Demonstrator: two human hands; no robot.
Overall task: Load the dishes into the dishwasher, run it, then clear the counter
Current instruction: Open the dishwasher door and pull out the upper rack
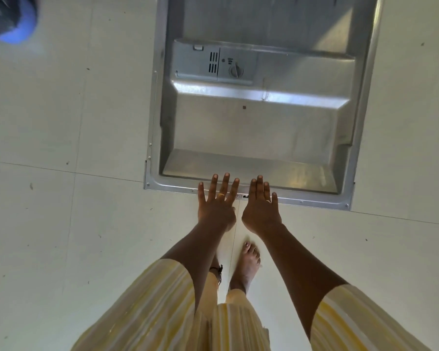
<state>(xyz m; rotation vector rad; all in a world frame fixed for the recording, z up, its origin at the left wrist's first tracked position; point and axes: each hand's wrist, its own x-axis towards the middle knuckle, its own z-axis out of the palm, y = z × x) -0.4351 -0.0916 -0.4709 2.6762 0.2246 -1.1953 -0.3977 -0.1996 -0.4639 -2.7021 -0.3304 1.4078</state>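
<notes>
A pale, glossy floor (61,127) of large square tiles is seen, crossed by thin dark joints and dotted with small dark specks. A bare foot (247,264) is planted on it near the bottom centre, just beside a joint. A blurred blue and dark grey rounded object (10,21) is seen at the top left corner.

Pale floor tiles (61,224) showing dark specks and thin grout lines; blurred blue-and-dark object (8,19) sitting at top-left corner, unidentifiable.
</notes>
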